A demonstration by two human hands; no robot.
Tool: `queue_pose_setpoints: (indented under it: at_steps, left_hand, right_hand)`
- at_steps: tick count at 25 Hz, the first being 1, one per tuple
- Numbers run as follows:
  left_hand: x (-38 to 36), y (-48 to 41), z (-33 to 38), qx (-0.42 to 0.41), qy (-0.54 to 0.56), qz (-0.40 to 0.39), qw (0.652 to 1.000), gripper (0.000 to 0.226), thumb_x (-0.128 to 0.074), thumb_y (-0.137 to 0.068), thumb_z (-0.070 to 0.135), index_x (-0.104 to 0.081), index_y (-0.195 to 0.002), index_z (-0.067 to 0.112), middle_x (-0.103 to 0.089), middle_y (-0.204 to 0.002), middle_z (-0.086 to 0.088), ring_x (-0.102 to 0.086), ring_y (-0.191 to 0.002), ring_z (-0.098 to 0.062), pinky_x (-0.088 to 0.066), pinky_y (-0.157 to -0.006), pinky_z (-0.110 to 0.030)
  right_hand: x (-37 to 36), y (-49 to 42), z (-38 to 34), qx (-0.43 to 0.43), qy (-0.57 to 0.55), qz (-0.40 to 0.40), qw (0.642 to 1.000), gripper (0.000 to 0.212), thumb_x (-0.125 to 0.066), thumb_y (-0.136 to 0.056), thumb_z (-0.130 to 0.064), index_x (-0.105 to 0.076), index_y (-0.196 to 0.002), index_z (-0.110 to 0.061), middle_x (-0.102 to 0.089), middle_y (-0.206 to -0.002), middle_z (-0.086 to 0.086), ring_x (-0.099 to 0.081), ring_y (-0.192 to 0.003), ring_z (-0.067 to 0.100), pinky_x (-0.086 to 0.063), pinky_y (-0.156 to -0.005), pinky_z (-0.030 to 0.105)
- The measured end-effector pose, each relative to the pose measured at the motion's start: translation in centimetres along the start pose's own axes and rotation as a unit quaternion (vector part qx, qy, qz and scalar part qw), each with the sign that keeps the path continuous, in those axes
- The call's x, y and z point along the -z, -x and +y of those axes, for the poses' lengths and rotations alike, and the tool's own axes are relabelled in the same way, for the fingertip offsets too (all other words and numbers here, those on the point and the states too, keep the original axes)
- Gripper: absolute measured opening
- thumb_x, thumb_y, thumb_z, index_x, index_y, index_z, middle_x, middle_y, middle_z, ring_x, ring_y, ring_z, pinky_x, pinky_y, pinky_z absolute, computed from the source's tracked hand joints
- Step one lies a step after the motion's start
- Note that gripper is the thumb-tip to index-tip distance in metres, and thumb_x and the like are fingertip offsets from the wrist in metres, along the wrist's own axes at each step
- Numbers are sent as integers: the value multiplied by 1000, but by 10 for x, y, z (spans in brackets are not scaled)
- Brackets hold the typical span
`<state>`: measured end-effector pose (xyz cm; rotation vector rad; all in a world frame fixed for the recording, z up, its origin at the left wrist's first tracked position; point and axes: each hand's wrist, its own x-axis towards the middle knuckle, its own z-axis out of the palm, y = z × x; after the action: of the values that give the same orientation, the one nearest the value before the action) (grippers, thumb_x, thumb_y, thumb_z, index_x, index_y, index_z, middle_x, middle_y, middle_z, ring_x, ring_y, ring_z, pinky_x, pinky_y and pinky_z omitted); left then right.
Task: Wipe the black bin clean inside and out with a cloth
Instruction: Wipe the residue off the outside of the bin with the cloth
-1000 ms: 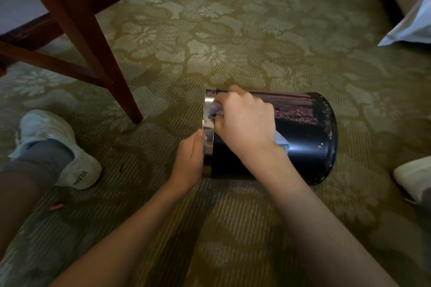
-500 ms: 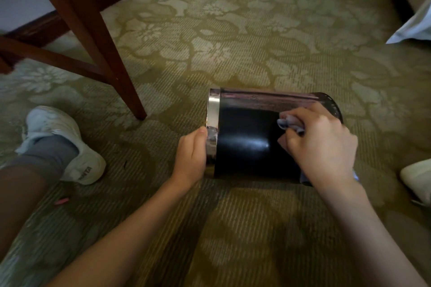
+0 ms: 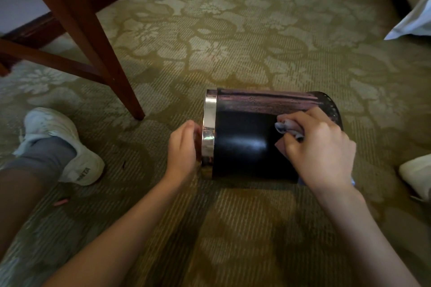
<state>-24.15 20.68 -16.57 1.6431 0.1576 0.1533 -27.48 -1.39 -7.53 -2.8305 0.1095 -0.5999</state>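
Now the black bin (image 3: 242, 147) lies on its side on the carpet (image 3: 233, 37), not far from the wooden leg (image 3: 93, 37). The left hand (image 3: 183, 149) is closed around the shiny metal rim (image 3: 209, 133) and steadies the bin. The right hand (image 3: 319, 147) is closed around the bunched cloth (image 3: 288, 127) and presses it on the outer wall, near the opposite end. I judge that the outside wiping is in progress: the top strip looks dull, perhaps a reflection. The inside is not visible, so I cannot tell if it is already clean; probably it remains.
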Motion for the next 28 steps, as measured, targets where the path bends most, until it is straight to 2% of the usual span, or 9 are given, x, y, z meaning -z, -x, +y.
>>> queue_pose_setpoints:
  at_steps: [4, 9, 11, 13, 15, 18, 21, 24, 28]
  left_hand:
    - [6, 1, 4, -5, -4, 27, 1000, 26, -41, -102, 23, -52, -80, 16, -52, -59, 5, -50, -51, -7, -42, -44, -20]
    - [10, 1, 18, -12, -7, 14, 1000, 40, -42, -103, 32, -54, -69, 13, -52, -55, 3, -51, -51, -10, -45, -49, -22]
    - [8, 1, 30, -6, -8, -6, 1000, 41, -43, -101, 40, -57, -71, 14, -56, -60, 2, -55, -58, -9, -47, -53, -20]
    - [3, -2, 40, 17, 0, -52, 999, 40, -47, -99, 42, -60, -85, 6, -62, -76, -10, -60, -70, -16, -49, -64, -31]
    - [0, -3, 47, 24, -6, -75, 997, 37, -47, -100, 35, -56, -94, -1, -59, -83, -16, -57, -75, -23, -47, -68, -39]
    - [-2, -2, 51, 39, 32, -81, 995, 34, -44, -102, 23, -48, -99, -11, -53, -87, -14, -51, -74, -23, -44, -64, -33]
    - [-3, -5, 51, 74, 83, -88, 990, 23, -44, -102, 17, -52, -99, -4, -52, -90, -17, -50, -77, -25, -40, -70, -36]
    - [-2, -7, 49, 85, 81, -93, 989, 23, -45, -101, 16, -60, -106, 0, -60, -90, -16, -59, -79, -20, -46, -71, -31]
    - [0, -11, 48, 115, 112, -104, 982, 25, -45, -101, 19, -65, -104, 3, -64, -97, -20, -62, -83, -26, -45, -73, -35]
  right_hand:
    - [-1, -2, -1, -8, 1, 5, 1000, 25, -69, -77, -24, -70, -100, -32, -60, -96, -5, -64, -80, 33, -33, -60, 30]
    - [-2, 0, 0, -3, -10, 15, 1000, 26, -68, -76, -23, -70, -100, -33, -60, -95, -6, -63, -79, 31, -32, -59, 28]
    - [-2, 2, 0, -6, -13, 19, 1000, 27, -68, -76, -22, -70, -102, -33, -60, -95, -7, -63, -78, 29, -30, -59, 27]
    - [-3, 5, -1, -7, -9, 15, 1000, 29, -68, -77, -23, -70, -105, -32, -60, -96, -7, -63, -79, 28, -29, -59, 27]
    - [-1, 7, -2, -11, -6, 2, 1000, 31, -68, -78, -23, -70, -108, -30, -59, -97, -7, -63, -80, 25, -29, -59, 26]
    - [1, 10, -14, -22, -6, -3, 1000, 28, -70, -78, -23, -70, -105, -29, -59, -97, -6, -63, -82, 23, -35, -55, 27]
    - [-12, 14, -61, 20, -40, -20, 999, 20, -64, -81, -25, -68, -101, -27, -58, -101, -5, -62, -90, 20, -48, -59, 30]
    - [-27, 17, -108, 82, -55, -33, 995, 19, -66, -80, -26, -69, -98, -22, -58, -100, -1, -61, -89, 20, -34, -56, 27]
    - [-18, 10, -73, 51, -23, -25, 998, 20, -64, -81, -27, -69, -100, -26, -58, -99, -3, -63, -87, 21, -38, -53, 28]
